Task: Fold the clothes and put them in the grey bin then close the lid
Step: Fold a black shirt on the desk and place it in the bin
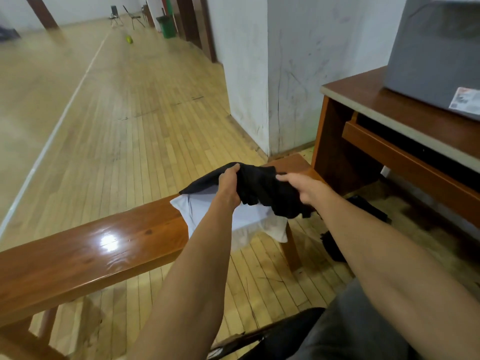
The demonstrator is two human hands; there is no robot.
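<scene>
clothing sits at the far end of the bench (104,245): a black garment (262,188), bunched and not yet folded, lifted a little above a white garment (249,216) that lies spread over the bench end and hangs off its near edge. the left hand (228,185) has its fingers curled tight into the upper edge of the black garment, gripping a fistful. the right hand (301,189) lies on the cloth from the other side with fingers mostly straight, more laid on it than closed round it; the blur hides whether the thumb pinches anything.

the grey bin (428,55) stands on the desk (363,97) to the right, well apart from the hands and higher than the bench. its top runs out of view, so the lid's position cannot be told.

risks from here, as i judge them: the bench top is narrow and glossy, so a fold laid flat on it may slide or spill over an edge. lifting the black garment could drag the white one along, and it already overhangs, so it could slip to the floor (130,126). with only one hand truly gripping, the bunched cloth may sag and fold crooked. dark things (368,207) already lie on the floor near the desk leg; a dropped black garment would be easy to lose among them.
</scene>
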